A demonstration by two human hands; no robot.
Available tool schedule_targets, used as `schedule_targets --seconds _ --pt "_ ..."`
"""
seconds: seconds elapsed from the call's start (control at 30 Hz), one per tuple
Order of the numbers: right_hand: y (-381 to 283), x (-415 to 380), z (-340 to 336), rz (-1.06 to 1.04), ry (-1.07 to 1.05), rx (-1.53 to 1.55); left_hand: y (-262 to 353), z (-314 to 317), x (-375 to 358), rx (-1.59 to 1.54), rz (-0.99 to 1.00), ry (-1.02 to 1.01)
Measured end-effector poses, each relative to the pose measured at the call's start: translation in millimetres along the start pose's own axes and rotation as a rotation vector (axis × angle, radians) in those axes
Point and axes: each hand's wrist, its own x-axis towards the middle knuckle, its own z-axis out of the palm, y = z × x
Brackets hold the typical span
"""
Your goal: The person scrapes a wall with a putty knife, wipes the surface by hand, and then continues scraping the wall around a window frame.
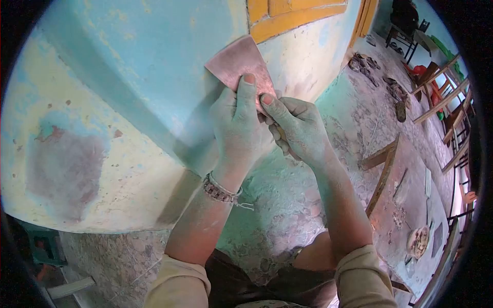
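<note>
A pinkish-brown piece of sandpaper, slightly curved, is held up in front of the painted wall. My left hand pinches its lower part, with the thumb lying on its face. My right hand grips the lower right corner between thumb and curled fingers. Pale dust coats both hands and forearms. The fingers behind the sheet are mostly hidden. On my left wrist is a beaded bracelet with a loose string.
The wall has a grey patch and a yellow wooden frame. At right stands a dusty table bearing a round dish and flat tools. Wooden frames and scattered cloth lie beyond on the dusty floor.
</note>
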Motion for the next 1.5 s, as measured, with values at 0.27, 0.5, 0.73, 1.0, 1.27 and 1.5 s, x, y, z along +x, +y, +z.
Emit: schedule_targets --seconds 0.27,0.5,0.73,1.0,1.27,1.5 --pt "-5.8 -1.7 3.6 0.022 -0.004 0.021 -4.5 -12.1 5.9 0.104 0.064 -0.093" --pt "-0.6 -0.4 -4.0 0.062 -0.020 -0.026 -11.3 -13.4 6.7 0.086 0.030 -0.062" --pt "-2.7 0.6 -7.3 0.050 -0.051 0.042 -15.7 -14.5 12.2 0.167 0.103 -0.136" --pt "8.2 7.2 -11.0 0.035 -0.071 0.007 -19.0 -24.1 13.6 0.286 0.069 -0.131" --pt "17.3 3.3 -3.6 -0.016 -0.011 -0.018 -22.1 -22.8 4.9 0.291 0.163 -0.021" --pt "15.1 3.8 4.1 -0.083 0.001 -0.041 -16.0 -35.4 9.1 0.275 0.108 -0.104"
